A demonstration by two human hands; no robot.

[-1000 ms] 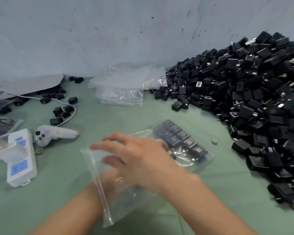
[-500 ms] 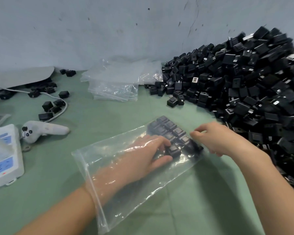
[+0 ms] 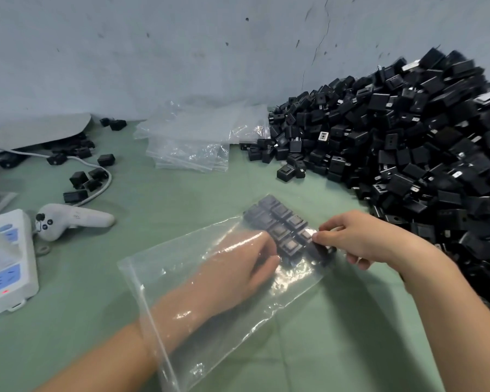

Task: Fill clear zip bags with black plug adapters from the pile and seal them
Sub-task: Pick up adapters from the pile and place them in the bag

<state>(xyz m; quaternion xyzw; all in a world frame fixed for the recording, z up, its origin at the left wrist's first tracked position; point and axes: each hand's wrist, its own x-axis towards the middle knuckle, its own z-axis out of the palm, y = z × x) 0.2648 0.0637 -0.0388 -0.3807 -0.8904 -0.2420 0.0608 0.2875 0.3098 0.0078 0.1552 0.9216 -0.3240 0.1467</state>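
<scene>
We see the left forearm reaching in from the lower left, pushed through the mouth of the bag (image 3: pixel 266 329) past the wrist. The left hand (image 3: pixel 238 267) lies inside the plastic, palm down and low over the desk (image 3: pixel 351 349). Its fingers are stretched forward and close together, and their tips sit against the near edge of the adapters (image 3: pixel 280 219). The thumb runs alongside, just under them. We see nothing gripped in that hand; it rests flat and relaxed against the row.

The right arm comes in from the lower right, bent at the wrist so that the right hand (image 3: pixel 359 239) turns inward toward the left. Its fingers are curled, and thumb and forefinger pinch the right edge of the bag from outside, beside the adapters. The two hands are close together, with only the plastic and the adapters between them.

The bag lies flat on the desk, slanting from its open zip end at the lower left to its closed end at the upper right. The adapters are packed there in neat rows, face up. The pile (image 3: pixel 408 142) rises against the wall (image 3: pixel 181 52) on the right, near the right hand.

A stack of empty bags (image 3: pixel 193 145) lies beyond, left of the pile. At the far left are a white controller (image 3: pixel 71 219), a power strip (image 3: pixel 6 264), a cable (image 3: pixel 102 188) and some loose adapters (image 3: pixel 79 176).
</scene>
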